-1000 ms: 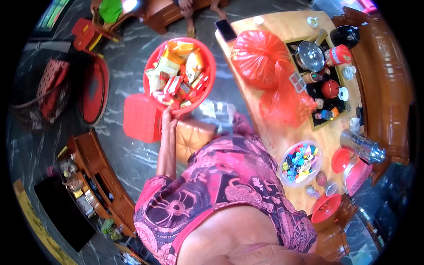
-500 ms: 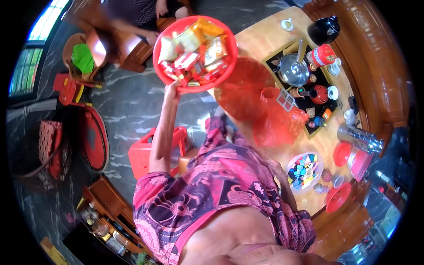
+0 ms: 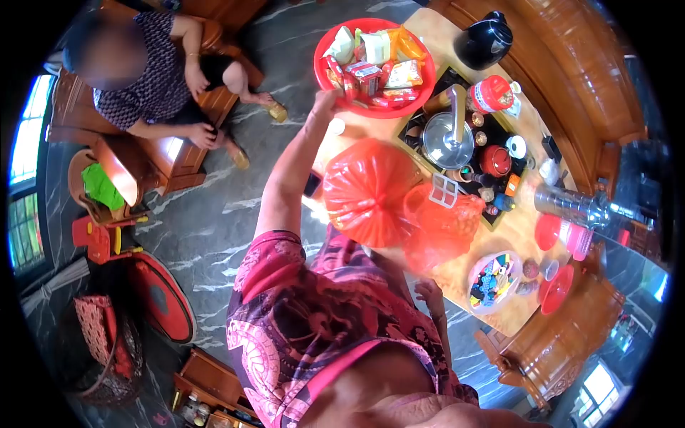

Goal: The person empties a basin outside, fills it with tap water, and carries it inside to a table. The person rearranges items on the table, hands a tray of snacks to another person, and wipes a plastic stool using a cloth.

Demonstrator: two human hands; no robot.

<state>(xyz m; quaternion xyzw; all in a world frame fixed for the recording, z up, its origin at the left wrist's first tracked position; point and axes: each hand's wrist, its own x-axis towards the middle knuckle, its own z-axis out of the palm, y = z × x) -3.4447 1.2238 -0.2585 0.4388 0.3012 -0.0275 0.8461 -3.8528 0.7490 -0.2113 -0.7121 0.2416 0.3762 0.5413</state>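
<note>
My left hand (image 3: 327,104) is closed on the near rim of a red plastic basin (image 3: 427,89), its arm stretched out. Packaged snacks (image 3: 367,71) in white, orange and red wrappers fill the basin. The basin is over the far end of the table; whether it rests there I cannot tell. Nearer to me on the table sit a full, gathered red plastic bag (image 3: 371,187) and a second red bag (image 3: 446,232). My right hand (image 3: 430,294) hangs by the table's near edge, holding nothing, fingers loosely bent and apart.
On the table (image 3: 457,278) are a black tray with a steel pot (image 3: 447,143), a dark kettle (image 3: 484,41), a red-lidded jar (image 3: 491,94) and a bowl of small colourful pieces (image 3: 494,282). Another person (image 3: 153,85) sits on a wooden bench at left.
The basin, in my left hand, has moved right from above the floor to over the table's far end. My view has shifted; the seated person now shows more fully.
</note>
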